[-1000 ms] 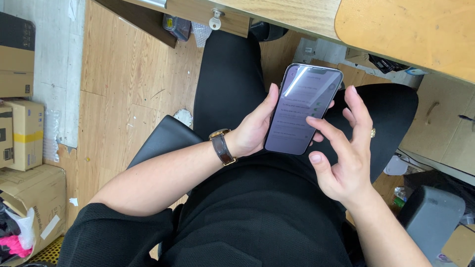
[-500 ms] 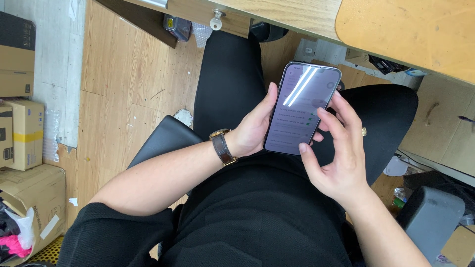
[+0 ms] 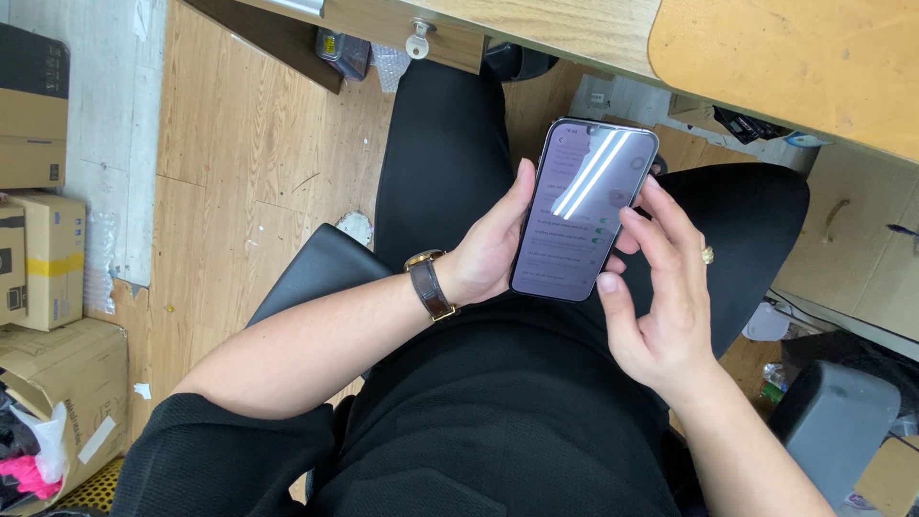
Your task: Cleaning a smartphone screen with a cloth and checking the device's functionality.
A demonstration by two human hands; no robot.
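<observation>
1. The smartphone (image 3: pixel 582 213) sits above the person's lap, over black trousers (image 3: pixel 450 163), tilted up toward the camera, with a bright streak of glare across its lit screen.
2. The left hand (image 3: pixel 488 251) cradles it from behind and along its left edge, fingers curled closed around the body and thumb lying up the side; a brown-strapped wristwatch (image 3: pixel 429 283) is on that wrist.
3. The right hand (image 3: pixel 661 297) is loosely open and grips nothing: its thumb tip touches the lower right corner of the screen and its fingers arch over the right edge.
4. The phone looks light, rigid and smooth, so likely slippery, and its glass is fragile; the long side edges seem the safest hold.
5. Compared with 0.5 s ago, the right thumb has slid down to the lower corner and the glare has shifted, while the left-hand grip is unchanged.
6. A wooden desk (image 3: pixel 785 67) edge runs above, and cardboard boxes (image 3: pixel 43 258) stand on the floor at left.
</observation>
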